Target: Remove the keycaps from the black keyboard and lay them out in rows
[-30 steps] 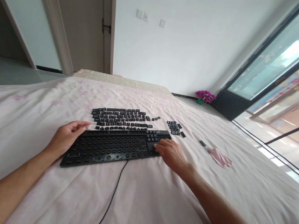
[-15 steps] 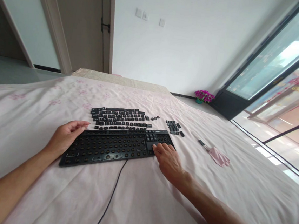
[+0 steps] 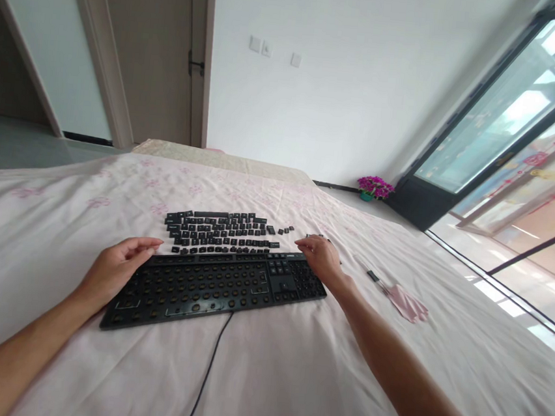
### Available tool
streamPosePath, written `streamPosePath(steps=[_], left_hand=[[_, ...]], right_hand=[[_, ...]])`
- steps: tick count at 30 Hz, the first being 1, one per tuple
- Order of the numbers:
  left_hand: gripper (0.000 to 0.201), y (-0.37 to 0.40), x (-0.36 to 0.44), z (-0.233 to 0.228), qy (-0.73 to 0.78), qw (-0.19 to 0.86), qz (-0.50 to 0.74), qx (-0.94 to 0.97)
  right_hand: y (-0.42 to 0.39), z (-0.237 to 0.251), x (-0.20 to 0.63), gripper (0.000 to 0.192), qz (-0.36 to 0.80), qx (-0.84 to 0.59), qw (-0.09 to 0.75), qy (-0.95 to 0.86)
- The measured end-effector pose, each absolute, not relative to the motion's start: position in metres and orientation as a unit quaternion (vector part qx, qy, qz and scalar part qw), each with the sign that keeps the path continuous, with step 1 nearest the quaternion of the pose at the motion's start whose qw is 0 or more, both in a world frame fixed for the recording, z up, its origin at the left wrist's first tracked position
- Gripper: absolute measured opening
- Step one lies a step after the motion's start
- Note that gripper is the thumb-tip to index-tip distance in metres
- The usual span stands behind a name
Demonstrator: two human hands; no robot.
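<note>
A black keyboard (image 3: 211,283) with its keycaps taken off lies on a pale pink bedsheet (image 3: 291,366). Rows of loose black keycaps (image 3: 219,230) are laid out just beyond it. My left hand (image 3: 117,266) rests on the keyboard's far left corner with its fingers curled over the edge. Past the keyboard's far right corner, my right hand (image 3: 319,254) reaches over a small cluster of keycaps and covers most of them. Whether it holds one is hidden.
The keyboard's black cable (image 3: 208,365) runs toward me over the sheet. A thin tool with a black tip on a pink cloth (image 3: 408,304) lies to the right. A pot of purple flowers (image 3: 375,187) stands on the floor by the glass door.
My right hand has left the keyboard's number-pad area and moved away from me to the small keycap cluster at the far right. The left hand stayed in place.
</note>
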State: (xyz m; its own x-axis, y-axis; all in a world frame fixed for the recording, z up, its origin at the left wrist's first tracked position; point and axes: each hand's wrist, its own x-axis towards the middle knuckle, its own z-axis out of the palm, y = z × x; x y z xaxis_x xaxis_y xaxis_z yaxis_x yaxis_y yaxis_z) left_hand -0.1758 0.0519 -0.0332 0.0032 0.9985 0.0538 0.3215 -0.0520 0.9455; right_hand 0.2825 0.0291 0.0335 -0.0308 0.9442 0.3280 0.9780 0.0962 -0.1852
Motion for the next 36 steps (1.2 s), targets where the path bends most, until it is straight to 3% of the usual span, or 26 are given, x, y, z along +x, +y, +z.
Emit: streamPosePath(steps=[7,14,19,28,36], left_hand=[[0.053,0.057,-0.178,-0.039,0.564,0.387,0.434,0.586],[0.052,0.055,-0.176,-0.035,0.568,0.372,0.424,0.599],[0.052,0.053,-0.176,-0.034,0.569,0.376,0.424,0.596],[0.05,0.055,-0.176,-0.036,0.567,0.378,0.425,0.596],[0.053,0.053,-0.175,-0.033,0.565,0.385,0.434,0.587]], right_hand=[[0.089,0.031,0.268,0.026,-0.088,-0.685,0.095,-0.717],[0.121,0.026,0.253,0.02,-0.104,-0.679,0.062,-0.724],[0.123,0.026,0.249,0.013,-0.088,-0.669,0.04,-0.737],[0.108,0.03,0.268,0.017,-0.001,-0.715,0.013,-0.699],[0.101,0.023,0.272,0.022,0.002,-0.716,0.025,-0.697]])
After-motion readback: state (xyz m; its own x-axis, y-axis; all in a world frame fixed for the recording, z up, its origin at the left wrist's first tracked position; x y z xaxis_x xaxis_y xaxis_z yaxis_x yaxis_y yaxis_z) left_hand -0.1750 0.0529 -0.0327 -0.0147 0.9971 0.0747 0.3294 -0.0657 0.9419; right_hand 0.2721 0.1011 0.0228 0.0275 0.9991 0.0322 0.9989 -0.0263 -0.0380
